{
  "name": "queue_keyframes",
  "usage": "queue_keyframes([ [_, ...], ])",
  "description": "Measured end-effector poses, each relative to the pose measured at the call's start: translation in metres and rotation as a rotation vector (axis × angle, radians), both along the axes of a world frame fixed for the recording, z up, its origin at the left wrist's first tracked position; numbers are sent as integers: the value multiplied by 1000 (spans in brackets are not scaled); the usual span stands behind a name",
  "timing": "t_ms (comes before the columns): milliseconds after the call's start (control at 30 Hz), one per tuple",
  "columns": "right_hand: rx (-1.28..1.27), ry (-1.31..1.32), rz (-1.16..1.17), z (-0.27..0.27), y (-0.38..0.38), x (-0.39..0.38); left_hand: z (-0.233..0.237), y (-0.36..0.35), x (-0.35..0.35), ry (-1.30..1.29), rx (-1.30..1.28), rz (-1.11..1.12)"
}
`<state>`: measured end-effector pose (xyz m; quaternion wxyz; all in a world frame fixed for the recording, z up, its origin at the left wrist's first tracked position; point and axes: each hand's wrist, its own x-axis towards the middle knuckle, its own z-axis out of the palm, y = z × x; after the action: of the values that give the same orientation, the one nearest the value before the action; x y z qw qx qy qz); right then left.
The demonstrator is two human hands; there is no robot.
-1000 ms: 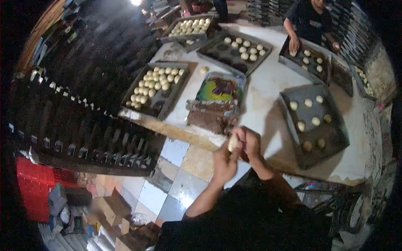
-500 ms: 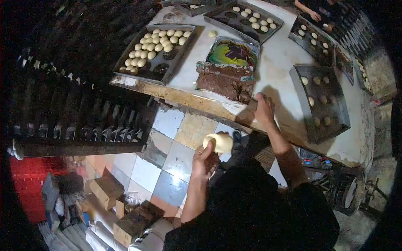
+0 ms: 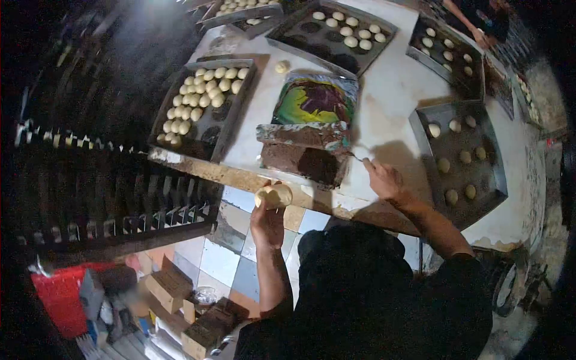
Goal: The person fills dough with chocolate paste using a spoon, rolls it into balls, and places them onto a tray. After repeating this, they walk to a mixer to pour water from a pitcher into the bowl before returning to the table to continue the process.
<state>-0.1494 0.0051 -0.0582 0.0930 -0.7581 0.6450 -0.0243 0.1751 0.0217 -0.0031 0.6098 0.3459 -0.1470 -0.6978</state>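
Observation:
My left hand (image 3: 267,223) is closed around a pale piece of dough (image 3: 277,196), held up just off the table's front edge. Toward the brown paste (image 3: 288,159) reaches my right hand (image 3: 384,178), its fingers closed on the handle of a thin utensil (image 3: 356,158). The utensil's far end is at the paste's right side, and its exact kind does not show. That paste, chocolate-like, lies on an opened plastic wrapper (image 3: 315,102) printed green, yellow and purple. A single dough ball (image 3: 281,67) rests on the table behind the wrapper's left corner.
Metal trays of dough balls stand on the pale table (image 3: 384,114): a left tray (image 3: 231,129), a back tray (image 3: 288,45) and a right tray (image 3: 495,162), among others. Another person's hand (image 3: 480,39) is at the back right. Cardboard boxes (image 3: 170,287) and a red crate (image 3: 57,300) are below left.
My left hand has come up toward the table edge with the dough. My right hand remains by the paste's right side, where the utensil now shows. The view has shifted.

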Motion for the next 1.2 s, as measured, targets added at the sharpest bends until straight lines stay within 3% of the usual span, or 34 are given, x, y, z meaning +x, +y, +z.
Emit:
queue_keyframes([
  [100, 21, -41, 65, 3, -9, 1, 2, -14, -26, -23, -29, 3],
  [200, 260, -237, 203, 7, -40, -25, -3, -26, -43, -52, -26, -44],
  [300, 898, -803, 135, 21, -57, -43, -11, -35, -65, -103, 93, -37],
  [367, 545, -980, 162, 23, -43, -29, -20, -36, -78, -81, 211, -28],
  [433, 140, -1075, 225, 16, -22, -9, -21, -37, -90, -4, 194, -211],
  [500, -48, -943, 185, 5, -7, 9, -15, -38, -104, 131, 255, -311],
  [567, -235, -762, 182, 8, 0, 17, -15, -38, -103, 99, 295, -307],
  [667, -273, -532, 179, -8, 12, 15, -24, -34, -94, 63, 319, -255],
  [733, -187, -410, 71, -18, 18, 11, -42, -27, -83, 67, 266, -228],
  [767, -143, -350, 16, -25, 21, 10, -28, -26, -81, 26, 260, -197],
  [867, -511, -172, 61, -32, 13, 23, -13, -23, -63, 104, 235, -41],
  [900, -432, -351, 54, -28, 17, 33, -9, -22, -57, 126, 139, -73],
  [1000, -112, -1038, 33, 53, 15, 94, 9, -3, -46, 67, -17, -141],
  [1033, -123, -1114, 49, 75, 17, 118, 6, 9, -46, -33, -81, -109],
  [1067, -131, -1193, 64, 96, 23, 139, 23, 22, -50, -323, -207, -82],
  [1100, -383, -898, 263, 115, 25, 151, 19, 32, -45, -626, -399, 12],
  [1133, -197, -1001, 122, 140, 41, 172, 35, 46, -38, -853, -511, 40],
  [1167, -314, -946, 138, 147, 51, 189, 51, 60, -31, -1079, -612, 97],
  [1200, -427, -887, 151, 152, 61, 204, 50, 69, -17, -1027, -602, 100],
])
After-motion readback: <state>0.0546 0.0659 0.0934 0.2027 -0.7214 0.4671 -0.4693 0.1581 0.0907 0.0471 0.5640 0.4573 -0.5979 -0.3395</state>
